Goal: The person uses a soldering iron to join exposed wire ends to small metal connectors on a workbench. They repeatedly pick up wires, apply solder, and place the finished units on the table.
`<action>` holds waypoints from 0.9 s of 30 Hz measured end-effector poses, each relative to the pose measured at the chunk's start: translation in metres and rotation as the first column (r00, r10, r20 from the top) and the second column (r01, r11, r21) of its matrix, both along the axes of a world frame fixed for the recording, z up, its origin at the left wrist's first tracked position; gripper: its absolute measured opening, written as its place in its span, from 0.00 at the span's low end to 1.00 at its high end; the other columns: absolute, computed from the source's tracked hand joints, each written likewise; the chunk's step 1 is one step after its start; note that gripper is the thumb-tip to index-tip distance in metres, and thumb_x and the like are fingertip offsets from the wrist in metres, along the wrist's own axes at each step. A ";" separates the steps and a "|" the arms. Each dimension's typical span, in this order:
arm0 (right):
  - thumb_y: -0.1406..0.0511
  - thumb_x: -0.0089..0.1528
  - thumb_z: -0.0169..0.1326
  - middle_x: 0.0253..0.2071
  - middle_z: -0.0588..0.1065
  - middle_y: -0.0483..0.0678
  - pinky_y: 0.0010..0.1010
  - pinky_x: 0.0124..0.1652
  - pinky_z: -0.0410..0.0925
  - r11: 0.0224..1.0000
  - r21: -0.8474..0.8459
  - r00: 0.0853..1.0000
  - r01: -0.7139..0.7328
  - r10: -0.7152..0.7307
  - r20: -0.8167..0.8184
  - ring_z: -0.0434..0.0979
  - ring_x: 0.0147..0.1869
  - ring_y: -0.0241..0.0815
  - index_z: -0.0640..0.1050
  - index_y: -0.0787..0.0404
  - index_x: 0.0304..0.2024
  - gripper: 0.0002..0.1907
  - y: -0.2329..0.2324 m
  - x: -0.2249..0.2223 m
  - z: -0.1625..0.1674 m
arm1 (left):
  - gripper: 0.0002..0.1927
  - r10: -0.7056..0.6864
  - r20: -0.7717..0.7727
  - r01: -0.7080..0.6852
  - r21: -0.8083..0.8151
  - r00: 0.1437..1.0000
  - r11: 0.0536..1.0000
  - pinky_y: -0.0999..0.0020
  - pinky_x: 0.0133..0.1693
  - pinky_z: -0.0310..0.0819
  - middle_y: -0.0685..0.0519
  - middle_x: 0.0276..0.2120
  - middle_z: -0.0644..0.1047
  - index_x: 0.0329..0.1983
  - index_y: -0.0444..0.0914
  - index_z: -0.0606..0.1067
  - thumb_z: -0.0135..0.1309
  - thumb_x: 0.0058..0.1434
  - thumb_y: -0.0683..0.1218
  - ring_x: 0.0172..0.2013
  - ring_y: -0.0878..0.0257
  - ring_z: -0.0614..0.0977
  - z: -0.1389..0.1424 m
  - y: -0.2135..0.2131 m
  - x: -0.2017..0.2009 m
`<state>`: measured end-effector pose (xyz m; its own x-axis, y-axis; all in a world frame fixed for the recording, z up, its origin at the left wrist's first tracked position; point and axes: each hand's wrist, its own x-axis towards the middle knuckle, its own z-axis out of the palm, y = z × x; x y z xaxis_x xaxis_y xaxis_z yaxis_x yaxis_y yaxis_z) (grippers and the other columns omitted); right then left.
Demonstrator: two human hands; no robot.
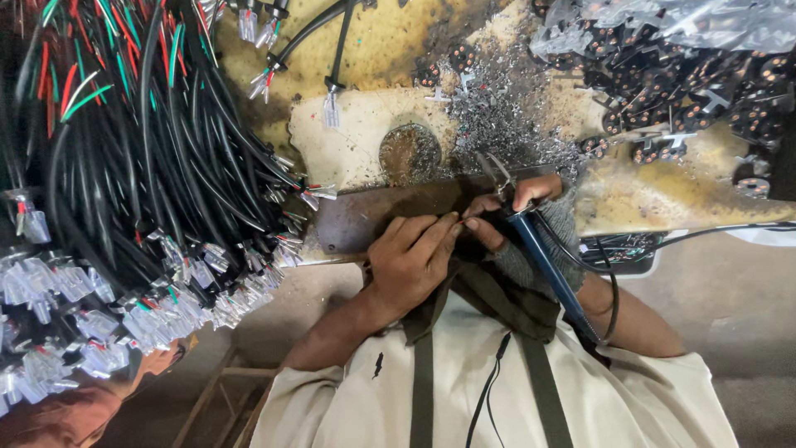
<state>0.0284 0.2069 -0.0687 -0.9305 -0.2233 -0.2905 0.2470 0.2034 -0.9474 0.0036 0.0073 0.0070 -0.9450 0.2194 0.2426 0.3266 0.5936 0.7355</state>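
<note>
We mid-joint at metal plate (373, 217) on bench edge. Left hand (410, 261) pinching small wire end, too small to make out. Right hand (522, 199) closed round soldering iron (543, 265). Next, we judge: steady tip contact. Cable bundle (149, 166) waits left.

A worn, yellowed workbench (373, 50) with dark scorched patches is seen across the upper view, edged by a rusty metal plate (373, 217). A grey concrete floor (730, 299) is lit evenly below, and a wooden frame (217, 390) is glimpsed beneath.
</note>
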 end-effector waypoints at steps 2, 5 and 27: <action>0.69 0.66 0.59 0.39 0.74 0.42 0.23 0.47 0.70 1.000 0.019 0.999 0.008 -0.007 -0.031 0.77 0.46 0.34 0.71 0.61 0.42 0.09 -0.005 0.007 -0.012 | 0.07 -0.001 0.077 0.002 -0.010 0.997 1.000 0.62 0.34 0.74 0.51 0.35 0.78 0.43 0.37 0.79 0.64 0.63 0.40 0.31 0.53 0.80 0.003 -0.002 -0.003; 0.68 0.65 0.60 0.33 0.75 0.42 0.23 0.40 0.68 0.991 0.128 0.998 0.026 -0.032 0.047 0.76 0.39 0.33 0.77 0.60 0.42 0.05 -0.007 0.019 -0.024 | 0.04 0.090 0.198 -0.084 -0.042 0.976 0.996 0.60 0.31 0.74 0.49 0.31 0.77 0.38 0.38 0.77 0.62 0.64 0.40 0.29 0.52 0.80 0.010 -0.011 -0.013; 0.65 0.69 0.50 0.28 0.71 0.44 0.26 0.37 0.65 0.657 -0.712 0.735 0.249 0.351 0.580 0.68 0.33 0.31 0.75 0.65 0.29 0.14 -0.004 -0.013 0.012 | 0.04 0.079 0.203 -0.093 0.063 0.976 0.994 0.63 0.27 0.72 0.49 0.28 0.79 0.41 0.33 0.79 0.61 0.65 0.37 0.25 0.57 0.79 0.005 -0.002 0.008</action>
